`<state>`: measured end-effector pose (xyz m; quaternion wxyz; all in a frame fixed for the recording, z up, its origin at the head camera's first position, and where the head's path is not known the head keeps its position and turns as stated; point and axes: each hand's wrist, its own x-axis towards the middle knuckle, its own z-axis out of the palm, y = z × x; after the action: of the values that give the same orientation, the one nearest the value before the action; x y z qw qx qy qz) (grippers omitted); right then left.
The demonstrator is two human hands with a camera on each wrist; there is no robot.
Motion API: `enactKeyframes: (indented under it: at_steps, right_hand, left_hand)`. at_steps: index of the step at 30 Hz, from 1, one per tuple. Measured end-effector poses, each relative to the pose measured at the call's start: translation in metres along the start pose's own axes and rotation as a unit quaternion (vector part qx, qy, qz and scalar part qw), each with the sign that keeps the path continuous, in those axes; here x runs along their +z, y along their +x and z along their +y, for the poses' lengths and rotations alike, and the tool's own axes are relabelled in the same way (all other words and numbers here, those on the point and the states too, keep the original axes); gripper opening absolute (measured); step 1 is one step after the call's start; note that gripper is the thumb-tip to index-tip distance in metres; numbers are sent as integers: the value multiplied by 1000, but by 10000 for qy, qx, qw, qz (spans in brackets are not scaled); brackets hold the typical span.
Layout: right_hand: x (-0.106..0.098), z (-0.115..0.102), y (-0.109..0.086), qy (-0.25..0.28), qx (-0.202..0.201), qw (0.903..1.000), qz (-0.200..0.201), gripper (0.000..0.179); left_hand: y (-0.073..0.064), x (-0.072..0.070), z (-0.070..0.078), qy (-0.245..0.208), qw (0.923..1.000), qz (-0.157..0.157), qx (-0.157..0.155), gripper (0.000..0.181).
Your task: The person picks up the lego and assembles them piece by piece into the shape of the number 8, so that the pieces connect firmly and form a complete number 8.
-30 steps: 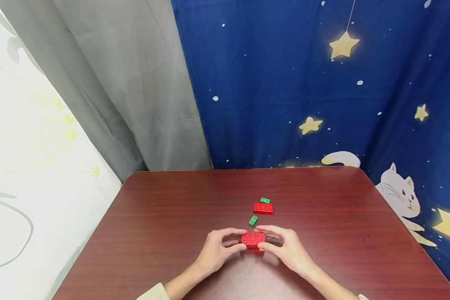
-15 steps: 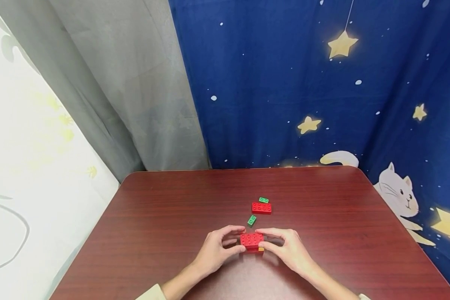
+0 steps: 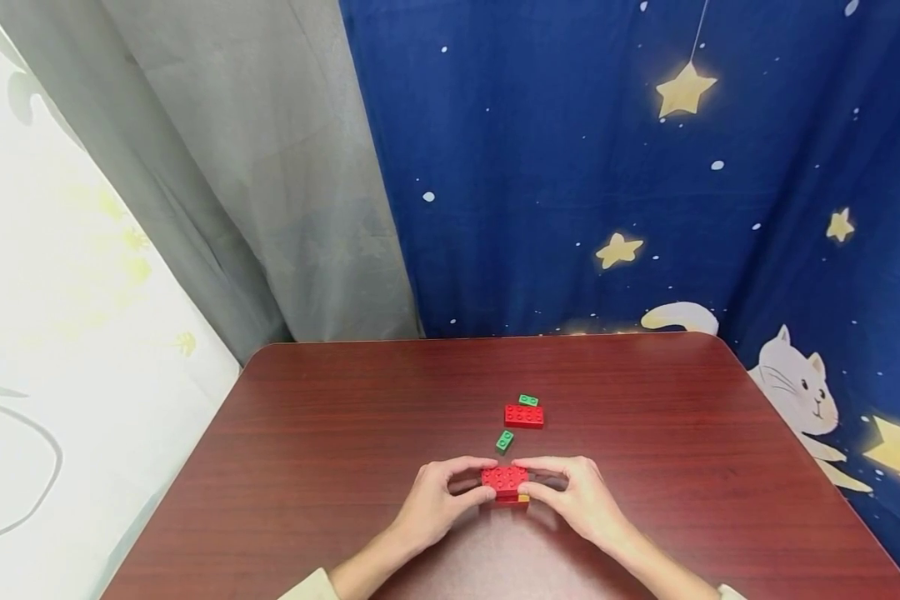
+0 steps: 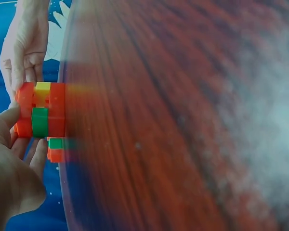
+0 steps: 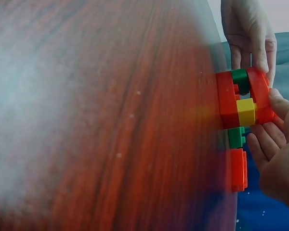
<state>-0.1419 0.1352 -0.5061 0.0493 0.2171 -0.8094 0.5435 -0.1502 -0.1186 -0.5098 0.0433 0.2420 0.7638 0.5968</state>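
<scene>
Checking the feeds, I found the upper red brick [image 3: 506, 477] over a green block [image 4: 40, 122] and a yellow block [image 5: 246, 112], above the lower red brick [image 5: 227, 98] on the table [image 3: 307, 442]. The left hand [image 3: 437, 502] and right hand [image 3: 585, 502] each pinched an end. A gap showed at the yellow side (a stud peeked out); uneven pressing, I judged, could tip the top. Beyond lay a loose green block [image 3: 504, 442] and a spare red brick [image 3: 523, 417].

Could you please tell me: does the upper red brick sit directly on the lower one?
No, a green brick and yellow brick separate them.
</scene>
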Motion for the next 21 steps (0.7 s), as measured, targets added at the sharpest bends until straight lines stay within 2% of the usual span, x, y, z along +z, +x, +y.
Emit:
enactKeyframes:
  at_steps: [8, 21]
  right_hand:
    - [-2, 1, 2, -152, 13, 9999, -65, 30]
    - [-2, 0, 1, 206, 257, 9993, -176, 31]
  left_hand:
    - [1, 1, 1, 33, 10000, 26, -58, 35]
    - [0, 0, -3, -429, 9988, 10, -247, 34]
